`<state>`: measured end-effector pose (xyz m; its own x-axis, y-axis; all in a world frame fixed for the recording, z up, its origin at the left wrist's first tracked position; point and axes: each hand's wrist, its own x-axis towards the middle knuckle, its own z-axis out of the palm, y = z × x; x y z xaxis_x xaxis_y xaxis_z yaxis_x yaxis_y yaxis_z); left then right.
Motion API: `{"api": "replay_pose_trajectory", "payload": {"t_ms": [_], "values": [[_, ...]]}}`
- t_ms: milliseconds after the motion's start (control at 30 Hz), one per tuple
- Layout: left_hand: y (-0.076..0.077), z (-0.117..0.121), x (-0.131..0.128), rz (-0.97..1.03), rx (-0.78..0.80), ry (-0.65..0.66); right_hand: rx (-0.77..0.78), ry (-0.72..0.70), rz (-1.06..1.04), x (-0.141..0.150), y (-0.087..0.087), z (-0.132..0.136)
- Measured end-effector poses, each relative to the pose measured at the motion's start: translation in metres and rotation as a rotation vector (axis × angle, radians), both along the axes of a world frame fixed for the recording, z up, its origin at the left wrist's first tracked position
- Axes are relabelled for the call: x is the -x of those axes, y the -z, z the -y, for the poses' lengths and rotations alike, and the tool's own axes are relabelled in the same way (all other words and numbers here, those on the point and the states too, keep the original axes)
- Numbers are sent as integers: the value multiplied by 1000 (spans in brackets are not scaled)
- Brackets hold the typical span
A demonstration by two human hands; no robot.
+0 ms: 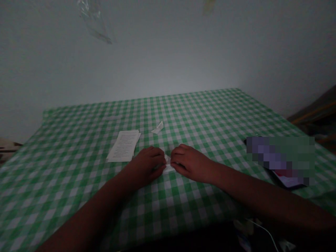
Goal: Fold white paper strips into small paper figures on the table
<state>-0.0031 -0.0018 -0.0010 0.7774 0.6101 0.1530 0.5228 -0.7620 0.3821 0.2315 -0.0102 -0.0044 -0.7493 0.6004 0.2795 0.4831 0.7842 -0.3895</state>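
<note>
My left hand point(147, 165) and my right hand point(189, 162) meet at the middle of the table. Their fingertips pinch a small folded piece of white paper point(167, 164) from both sides, and the fingers hide most of it. To the left of my left hand lies a small stack of printed white sheets point(123, 146). A narrow white paper scrap point(158, 127) rests farther forward, apart from both hands. All of this lies on a green-and-white gingham tablecloth point(183, 115).
A dark phone point(288, 180), partly pixelated, lies on the cloth to the right of my right arm. A pale wall point(168, 59) stands behind the table. A white cable point(265, 231) hangs below the near edge. Clear plastic point(94, 21) hangs at the top.
</note>
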Motion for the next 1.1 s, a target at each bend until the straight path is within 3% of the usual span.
{"api": "replay_pose_trajectory", "payload": {"t_ms": [400, 733, 1100], "values": [[3, 1, -7, 51, -22, -15, -32, 26, 55, -1, 3, 0], [5, 3, -9, 72, -7, -51, 98, -4, 57, -14, -5, -10], [2, 2, -12, 88, -36, -30, 39, -5, 6, -8, -1, -6]]}}
